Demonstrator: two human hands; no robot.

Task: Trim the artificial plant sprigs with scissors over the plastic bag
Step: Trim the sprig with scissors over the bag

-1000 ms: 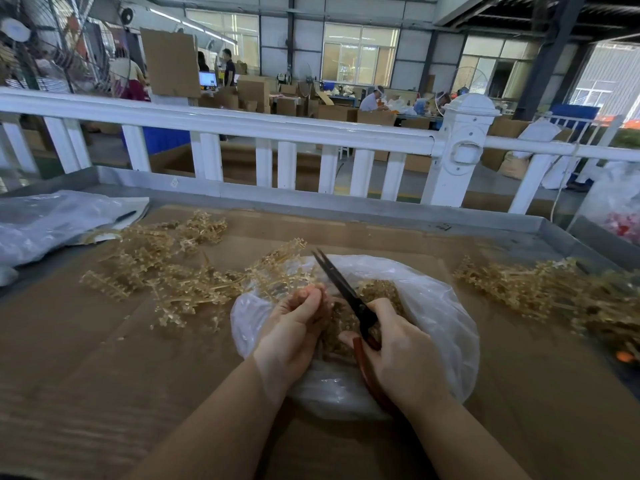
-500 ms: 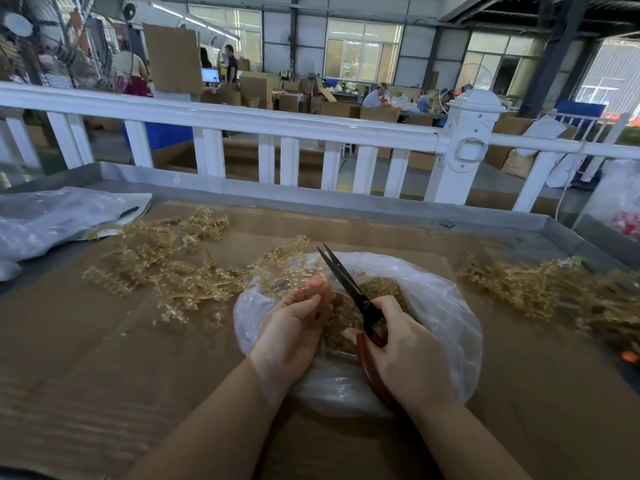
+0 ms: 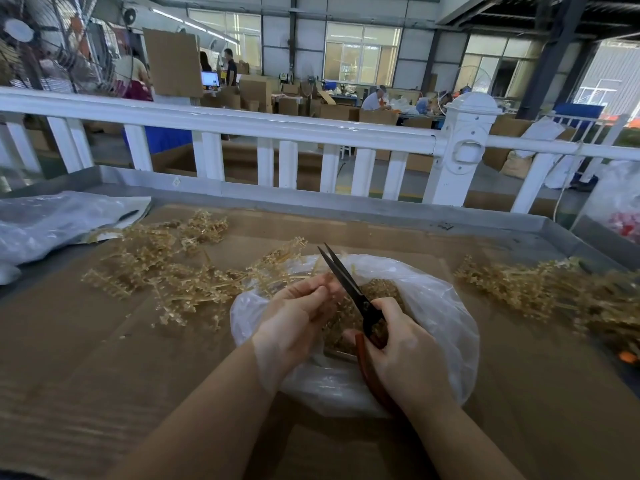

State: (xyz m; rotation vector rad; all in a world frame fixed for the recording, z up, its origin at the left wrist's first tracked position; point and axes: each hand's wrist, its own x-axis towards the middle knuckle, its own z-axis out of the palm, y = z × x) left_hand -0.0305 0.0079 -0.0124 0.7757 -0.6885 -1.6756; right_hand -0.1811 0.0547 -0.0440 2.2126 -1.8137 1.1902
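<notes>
A clear plastic bag point(image 3: 436, 306) lies open on the cardboard-covered table, with tan cuttings point(image 3: 381, 289) heaped inside. Over it, my right hand point(image 3: 405, 358) grips the red handles of black-bladed scissors point(image 3: 346, 278), blades slightly parted and pointing up and away. My left hand point(image 3: 298, 320) pinches a small tan sprig piece right at the blades; the piece is mostly hidden by my fingers. A pile of golden artificial sprigs point(image 3: 166, 268) lies left of the bag, and a second pile point(image 3: 540, 289) lies to the right.
A crumpled plastic sheet point(image 3: 52, 223) sits at the far left of the table. A raised metal rim point(image 3: 346, 209) and a white fence rail point(image 3: 242, 123) border the far side. Another bag point(image 3: 620, 209) stands at the right edge.
The scissor blades have opened slightly and both hands have lifted a little over the bag. My left fingers have shifted closer to the blades.
</notes>
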